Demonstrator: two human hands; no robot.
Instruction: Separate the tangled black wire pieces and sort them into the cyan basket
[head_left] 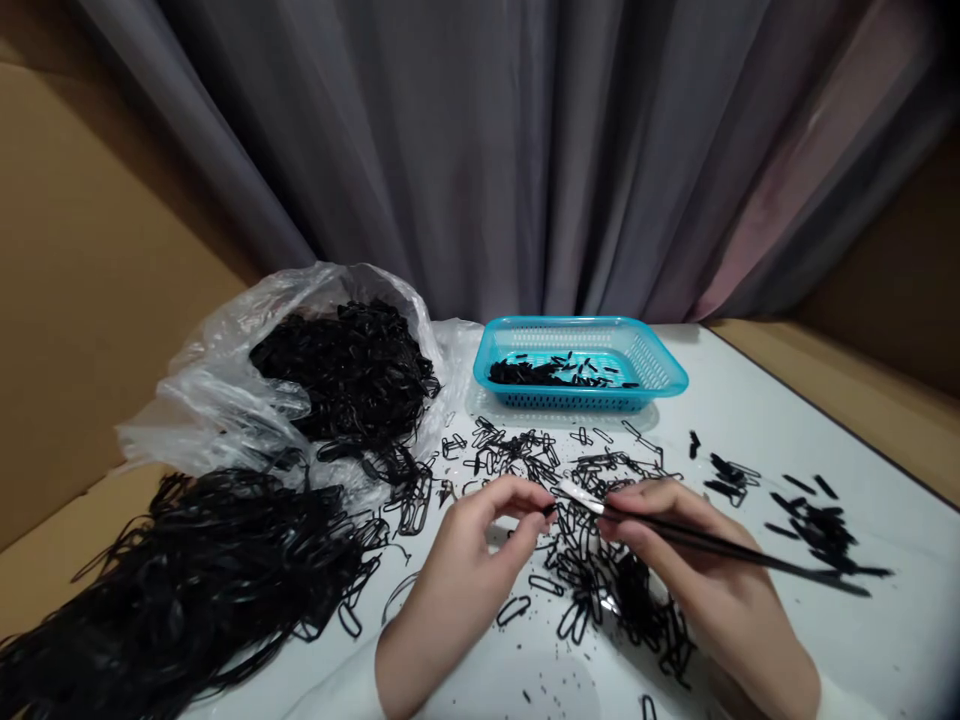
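My left hand (pixel 480 565) is closed, thumb and forefinger pinched on a small black piece (pixel 550 510) whose kind is too small to make out. Close to its right, my right hand (pixel 716 560) is shut on a pair of black tweezers (pixel 739 543). The white end of the tweezers points left, toward the left fingertips, while two thin dark prongs stick out to the right behind the hand. Beneath and between both hands lie many loose black elongated loops (pixel 577 575), spread over the white table (pixel 757 400).
A clear plastic bag (pixel 225 350) full of black strands (pixel 352 370) stands at the left, with a large heap of black loops (pixel 187 590) before it. Behind the hands is a blue basket (pixel 667 378) holding short black pieces (pixel 517 373). More black pieces (pixel 825 530) lie at right.
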